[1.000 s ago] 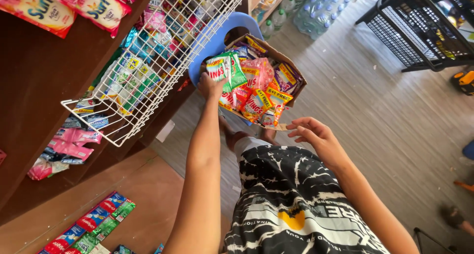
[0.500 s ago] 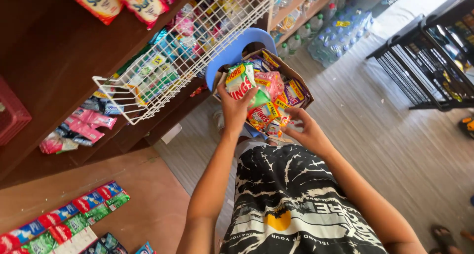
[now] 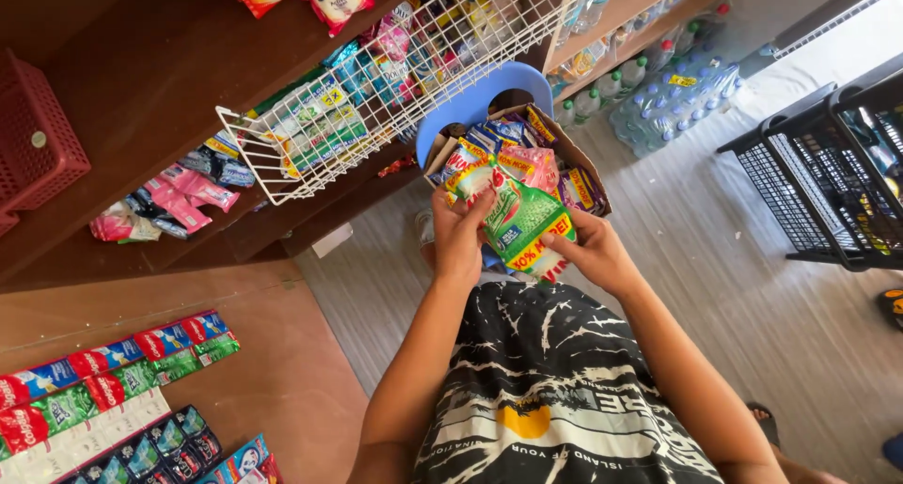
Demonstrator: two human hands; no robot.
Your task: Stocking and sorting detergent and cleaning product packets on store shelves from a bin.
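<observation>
A green plastic sachet pack with a yellow and red band [image 3: 523, 222] is held between both hands just above an open brown cardboard box [image 3: 581, 160]. The left hand [image 3: 458, 237] is closed on the pack's left edge, its fingers [image 3: 480, 205] curled over the top. The right hand [image 3: 593, 251] is closed on the lower right corner, the fingers pinched narrowly around it. The box is filled with pink, blue and green sachet packs and is set on a light blue plastic stool [image 3: 478, 98] standing on the grey plank floor [image 3: 715, 258]. A white wire basket [image 3: 376, 98] of packets is fixed to the brown wooden shelf [image 3: 141, 79] to the left. Strips of red, green and blue sachets [image 3: 103, 380] are laid out on the wooden counter [image 3: 282, 380] at lower left. Black wire baskets [image 3: 828, 164] are seen at the right.
</observation>
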